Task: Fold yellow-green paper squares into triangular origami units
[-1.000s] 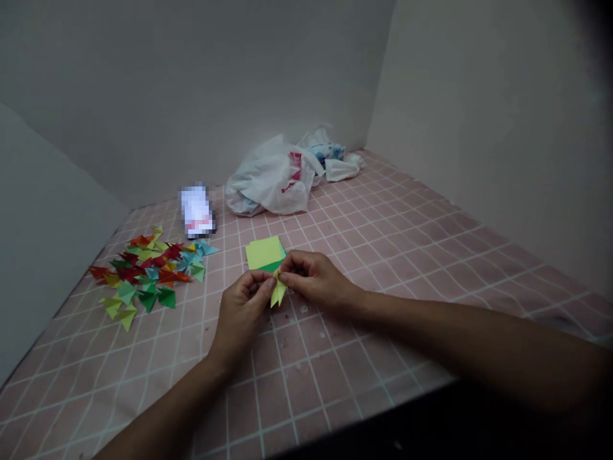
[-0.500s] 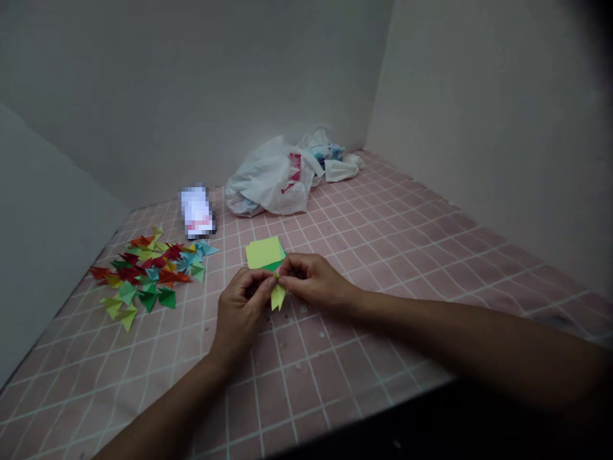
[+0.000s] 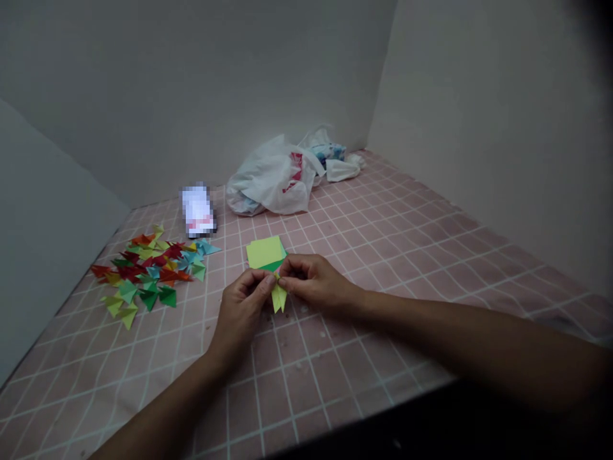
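1. Yellow folded paper [image 3: 279,301] sits pinched in the fingertips of my left hand [image 3: 245,300] and right hand [image 3: 318,282], its points facing the near side.
2. Paper stack [image 3: 264,252] lies just beyond, its far edge showing.
3. Folded pieces [image 3: 167,276] spread on the left; checked tablecloth [image 3: 407,255] stretches right to the wall [image 3: 479,128].

From the person's head, one camera looks forward and down over the left hand [image 3: 241,299], right hand [image 3: 320,280] and bench [image 3: 393,236].
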Action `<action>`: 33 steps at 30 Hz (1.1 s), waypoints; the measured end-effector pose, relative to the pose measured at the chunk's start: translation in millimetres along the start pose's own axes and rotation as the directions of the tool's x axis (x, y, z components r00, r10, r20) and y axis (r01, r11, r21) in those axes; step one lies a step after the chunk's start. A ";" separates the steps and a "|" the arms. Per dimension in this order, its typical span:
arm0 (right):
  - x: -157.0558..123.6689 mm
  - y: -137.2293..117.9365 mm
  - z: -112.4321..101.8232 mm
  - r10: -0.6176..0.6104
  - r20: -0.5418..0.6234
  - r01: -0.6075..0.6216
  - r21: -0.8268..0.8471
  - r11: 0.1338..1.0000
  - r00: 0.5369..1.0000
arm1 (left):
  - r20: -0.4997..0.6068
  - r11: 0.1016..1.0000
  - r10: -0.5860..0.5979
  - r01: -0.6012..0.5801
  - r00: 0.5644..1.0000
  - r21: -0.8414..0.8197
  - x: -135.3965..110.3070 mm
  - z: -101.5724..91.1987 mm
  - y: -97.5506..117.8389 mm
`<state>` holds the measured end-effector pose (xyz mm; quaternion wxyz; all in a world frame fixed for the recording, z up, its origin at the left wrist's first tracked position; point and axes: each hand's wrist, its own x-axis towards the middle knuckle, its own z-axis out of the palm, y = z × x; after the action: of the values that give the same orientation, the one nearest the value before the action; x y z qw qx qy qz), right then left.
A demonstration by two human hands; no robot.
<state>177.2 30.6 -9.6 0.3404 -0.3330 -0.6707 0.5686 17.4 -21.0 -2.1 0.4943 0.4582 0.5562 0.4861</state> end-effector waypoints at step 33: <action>0.0 -0.2 -0.2 0.012 0.024 -0.014 0.054 0.998 1.000 | 0.031 0.998 -0.009 0.011 0.999 -0.059 2.7 -1.7 -5.5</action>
<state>177.4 30.6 -9.4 0.3375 -0.3213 -0.6570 0.5926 15.4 -19.0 -7.8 0.5184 0.4480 0.5364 0.4927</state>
